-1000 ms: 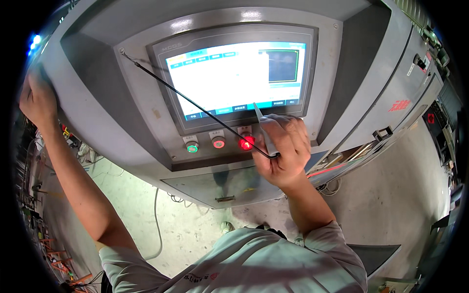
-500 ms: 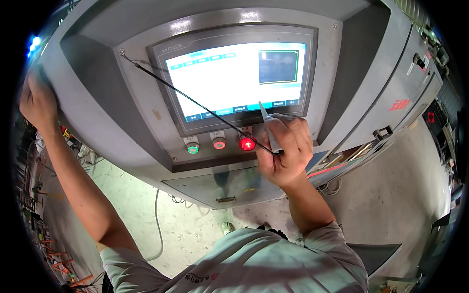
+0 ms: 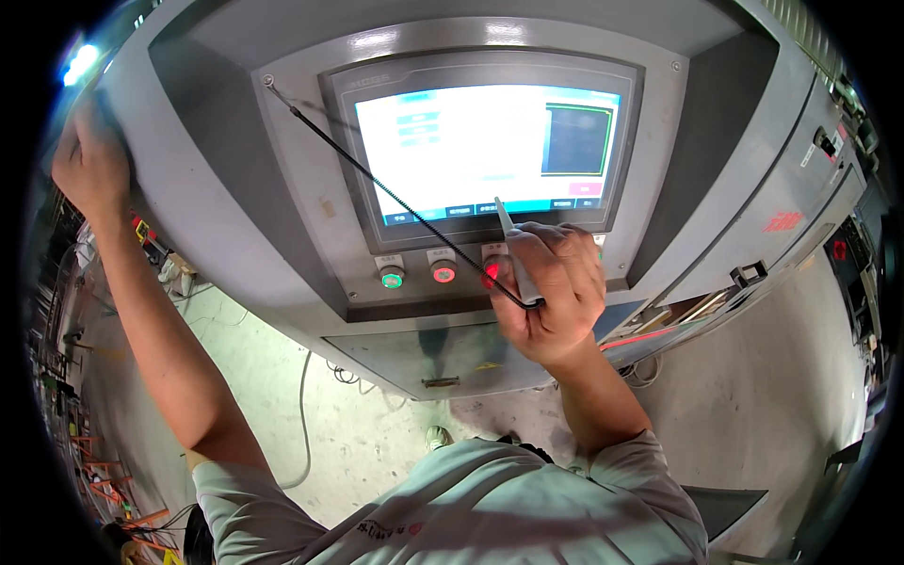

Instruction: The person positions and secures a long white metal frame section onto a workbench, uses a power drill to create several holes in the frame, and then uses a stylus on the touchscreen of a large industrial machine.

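1. Pale floor [image 3: 744,405] below the screen [image 3: 471,151]; grey machine [image 3: 226,226] around it.
2. Right hand [image 3: 556,292] just under screen, pinching the pen [image 3: 508,224]; tip at screen's lower edge, contact unclear.
3. Black cord [image 3: 377,182] crosses screen's left side, from pen's rear up to a screw [image 3: 269,82].
4. Left hand [image 3: 96,171] at machine's edge, well left of screen; can't tell grip.
5. Green button [image 3: 392,278], two red buttons [image 3: 443,272] under screen.

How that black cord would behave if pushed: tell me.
The black cord looks finely coiled, so it would probably stretch and spring back. It is thin, so likely light and flexible. It runs nearly straight to the stylus in the right hand, so pushing may tug it.
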`<state>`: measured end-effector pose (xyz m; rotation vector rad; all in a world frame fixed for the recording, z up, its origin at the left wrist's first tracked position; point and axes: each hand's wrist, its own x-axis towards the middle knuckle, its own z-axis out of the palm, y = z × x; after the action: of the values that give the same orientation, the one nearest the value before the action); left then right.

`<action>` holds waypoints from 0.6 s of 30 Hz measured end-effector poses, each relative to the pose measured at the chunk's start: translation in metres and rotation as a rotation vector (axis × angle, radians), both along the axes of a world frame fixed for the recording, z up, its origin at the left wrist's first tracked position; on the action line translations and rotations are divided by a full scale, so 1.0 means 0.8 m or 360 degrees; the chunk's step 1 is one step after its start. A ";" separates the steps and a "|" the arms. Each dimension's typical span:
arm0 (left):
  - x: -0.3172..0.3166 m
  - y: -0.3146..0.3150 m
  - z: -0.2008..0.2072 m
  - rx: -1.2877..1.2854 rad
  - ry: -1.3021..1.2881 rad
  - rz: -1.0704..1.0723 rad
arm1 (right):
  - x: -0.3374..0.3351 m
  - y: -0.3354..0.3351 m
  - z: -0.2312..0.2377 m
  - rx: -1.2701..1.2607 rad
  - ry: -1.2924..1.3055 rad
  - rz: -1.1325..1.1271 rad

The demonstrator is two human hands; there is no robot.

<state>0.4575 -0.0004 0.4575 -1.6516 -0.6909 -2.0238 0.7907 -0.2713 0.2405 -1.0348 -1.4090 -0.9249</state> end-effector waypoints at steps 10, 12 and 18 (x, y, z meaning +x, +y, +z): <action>-0.009 0.002 0.004 0.0035 0.0049 0.0048 | -0.005 0.012 0.010 -0.0033 -0.0036 -0.0035; -0.001 -0.001 -0.001 0.0014 -0.0016 -0.0038 | 0.000 0.010 0.012 -0.0063 -0.0009 -0.0066; 0.010 -0.009 -0.004 0.0024 -0.0081 -0.0055 | -0.010 0.014 0.007 0.0008 -0.0035 -0.0013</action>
<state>0.4653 -0.0078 0.4539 -1.6191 -0.6675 -2.0967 0.7824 -0.2603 0.2465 -1.0300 -1.4210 -0.9479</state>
